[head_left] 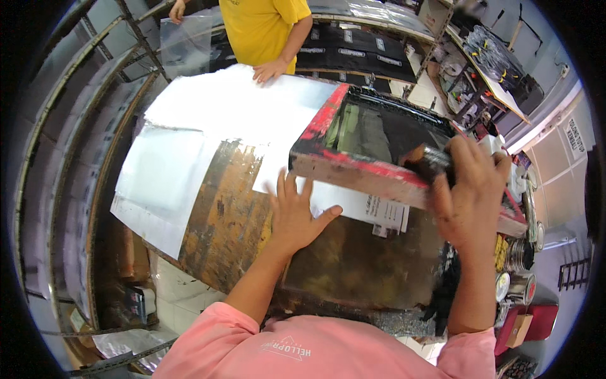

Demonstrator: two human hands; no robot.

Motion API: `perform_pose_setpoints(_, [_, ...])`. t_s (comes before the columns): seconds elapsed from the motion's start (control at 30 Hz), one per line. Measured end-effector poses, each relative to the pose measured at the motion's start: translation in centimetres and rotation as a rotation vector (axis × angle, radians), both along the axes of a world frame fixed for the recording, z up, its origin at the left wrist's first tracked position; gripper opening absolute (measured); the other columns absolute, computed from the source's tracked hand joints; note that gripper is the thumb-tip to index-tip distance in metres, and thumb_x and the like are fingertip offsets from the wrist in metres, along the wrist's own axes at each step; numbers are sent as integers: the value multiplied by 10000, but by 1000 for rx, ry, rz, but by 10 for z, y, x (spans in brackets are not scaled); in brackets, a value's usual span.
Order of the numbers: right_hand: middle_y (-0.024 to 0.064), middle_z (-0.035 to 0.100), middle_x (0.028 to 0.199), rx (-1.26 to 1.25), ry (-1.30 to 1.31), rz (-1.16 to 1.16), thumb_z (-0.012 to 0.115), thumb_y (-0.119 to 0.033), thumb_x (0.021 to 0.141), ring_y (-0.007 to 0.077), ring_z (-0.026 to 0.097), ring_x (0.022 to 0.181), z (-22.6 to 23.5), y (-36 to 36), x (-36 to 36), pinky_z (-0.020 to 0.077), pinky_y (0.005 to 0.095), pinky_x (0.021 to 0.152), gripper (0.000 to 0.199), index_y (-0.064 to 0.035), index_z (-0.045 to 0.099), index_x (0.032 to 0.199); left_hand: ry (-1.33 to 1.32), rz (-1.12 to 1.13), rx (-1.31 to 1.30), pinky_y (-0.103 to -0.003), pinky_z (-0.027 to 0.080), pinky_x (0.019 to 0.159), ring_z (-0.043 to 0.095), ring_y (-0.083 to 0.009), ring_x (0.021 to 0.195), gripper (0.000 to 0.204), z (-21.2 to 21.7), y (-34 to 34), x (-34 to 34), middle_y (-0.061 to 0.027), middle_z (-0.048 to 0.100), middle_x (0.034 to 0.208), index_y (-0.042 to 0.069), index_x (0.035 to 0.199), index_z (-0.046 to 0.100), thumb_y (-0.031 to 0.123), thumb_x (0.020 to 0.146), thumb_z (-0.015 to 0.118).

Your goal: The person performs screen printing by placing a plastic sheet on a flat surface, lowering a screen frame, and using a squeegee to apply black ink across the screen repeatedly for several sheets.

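A wooden screen-printing frame (pixel 363 173), smeared with red and black ink, stands tilted above the worktable, its near edge raised. My right hand (pixel 470 192) is closed round a dark, ink-stained squeegee (pixel 430 160) over the frame's right part; motion blurs it slightly. Fingers spread, my left hand (pixel 297 215) is beside the frame's near left corner, over the edge of a white sheet (pixel 268 174). I cannot tell whether it touches the sheet. Under the frame, a white printed sheet (pixel 392 213) shows in part.
Across the worktable (pixel 230 196), a person in a yellow shirt (pixel 262 31) rests one hand on a stack of white sheets (pixel 202 98). Another white sheet (pixel 161 174) lies at left. Metal racks (pixel 104 139) stand left; ink cans (pixel 521 287) crowd the right.
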State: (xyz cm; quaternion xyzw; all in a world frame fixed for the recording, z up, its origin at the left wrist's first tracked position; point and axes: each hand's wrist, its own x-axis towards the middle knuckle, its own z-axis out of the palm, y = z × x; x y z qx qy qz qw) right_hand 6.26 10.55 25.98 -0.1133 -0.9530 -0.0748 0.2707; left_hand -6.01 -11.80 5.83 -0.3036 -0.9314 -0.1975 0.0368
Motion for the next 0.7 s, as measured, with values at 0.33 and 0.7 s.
perform_pose_setpoints(0.33, [250,659,1159,95,78,58,567,-362,973,444,581,1061,37,66,-29,405,488,996,458,22,637,1211,29,-23,349,-652,37,1279,392,-438,1527,1017,9,14,-71,-278,535,1542,-117,1483,508,608,838,812])
perform_pose_setpoints(0.7, [261,565,1488,169,-175,-12,429,-246,1122,450,508,1316,30,94,-27,339,475,1172,496,82,515,1483,211,288,226,-652,255,1240,346,-442,1538,938,-51,-136,-242,-274,467,1593,84,1544,546,666,846,777])
